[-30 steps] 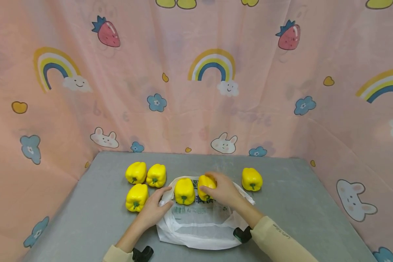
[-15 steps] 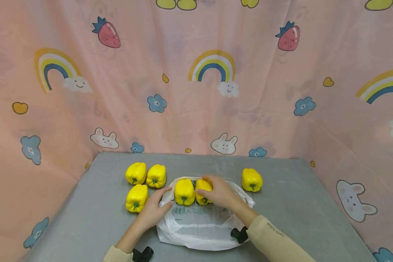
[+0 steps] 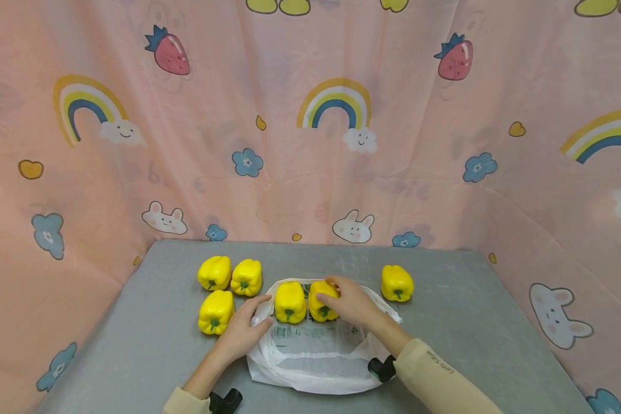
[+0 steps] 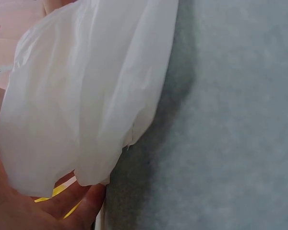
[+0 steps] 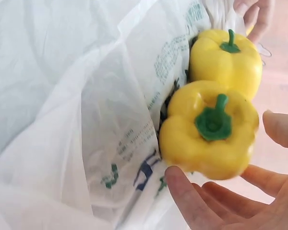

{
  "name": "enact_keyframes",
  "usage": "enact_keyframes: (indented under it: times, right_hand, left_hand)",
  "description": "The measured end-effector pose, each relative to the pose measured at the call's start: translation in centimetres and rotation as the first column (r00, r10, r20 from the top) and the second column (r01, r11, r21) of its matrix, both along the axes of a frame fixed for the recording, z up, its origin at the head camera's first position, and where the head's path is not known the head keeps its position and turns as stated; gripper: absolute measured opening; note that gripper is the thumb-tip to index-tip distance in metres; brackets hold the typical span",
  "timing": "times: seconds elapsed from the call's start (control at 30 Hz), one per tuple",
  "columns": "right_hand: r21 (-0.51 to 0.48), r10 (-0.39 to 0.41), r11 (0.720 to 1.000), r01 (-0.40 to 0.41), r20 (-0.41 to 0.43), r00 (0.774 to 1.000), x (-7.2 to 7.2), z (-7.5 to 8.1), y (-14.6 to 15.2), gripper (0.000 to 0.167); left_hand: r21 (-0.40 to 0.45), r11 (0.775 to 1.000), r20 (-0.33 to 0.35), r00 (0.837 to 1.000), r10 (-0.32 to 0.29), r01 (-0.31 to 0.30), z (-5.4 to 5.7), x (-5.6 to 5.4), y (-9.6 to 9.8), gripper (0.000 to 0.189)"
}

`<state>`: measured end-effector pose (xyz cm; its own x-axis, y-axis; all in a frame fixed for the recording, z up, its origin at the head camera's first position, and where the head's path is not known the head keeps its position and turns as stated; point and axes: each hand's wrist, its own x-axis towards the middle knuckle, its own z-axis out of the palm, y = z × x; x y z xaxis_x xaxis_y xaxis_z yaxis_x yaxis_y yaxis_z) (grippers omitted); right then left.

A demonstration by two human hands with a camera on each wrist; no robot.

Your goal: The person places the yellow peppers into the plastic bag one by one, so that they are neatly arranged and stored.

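Observation:
A white plastic bag (image 3: 315, 374) with printing lies with its mouth spread open. In the head view, two yellow bell peppers sit side by side in its mouth, a left pepper (image 3: 290, 302) and a right pepper (image 3: 322, 305). My left hand (image 3: 245, 328) grips the bag's left rim, plastic between thumb and fingers; the film (image 4: 86, 96) covers much of that hand in the left wrist view. Around the right pepper (image 5: 209, 129) my right hand (image 5: 245, 201) is spread, thumb standing off it and fingertips right at its side.
Three more yellow peppers (image 3: 215, 312) stand grouped on the grey table (image 3: 445, 333) to the left of the bag. Another single pepper (image 3: 397, 283) stands beyond the bag's right side. A pink patterned curtain (image 3: 290, 190) hangs behind the table.
The right hand brought its pepper left beside the other one, then shifted slightly back right, its fingers loosening. The left hand has stayed at the bag's rim.

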<state>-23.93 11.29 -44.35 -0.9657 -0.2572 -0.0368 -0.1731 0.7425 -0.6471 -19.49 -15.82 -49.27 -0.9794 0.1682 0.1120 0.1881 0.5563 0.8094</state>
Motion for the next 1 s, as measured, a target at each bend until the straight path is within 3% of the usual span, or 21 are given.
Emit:
enact_keyframes:
  times: [0.23, 0.6, 1.0]
  right_hand:
    - [-0.002, 0.012, 1.0, -0.012, 0.006, 1.0, 0.2, 1.6, 1.2, 0.052]
    - [0.033, -0.002, 0.999, 0.005, -0.082, 0.997, -0.1, 3.0, 4.3, 0.042]
    - [0.044, -0.013, 0.999, 0.026, -0.266, 0.964, -1.0, 3.5, 8.4, 0.038]
  left_hand:
    - [-0.004, 1.0, 0.009, 1.0, 0.007, -0.006, 0.2, 0.0, 0.1, 0.049]
    - [0.001, 1.0, 0.01, 1.0, 0.004, -0.004, 0.1, 0.1, 0.1, 0.049]
    - [0.002, 1.0, 0.002, 1.0, 0.001, -0.001, 0.1, 0.1, 0.0, 0.048]
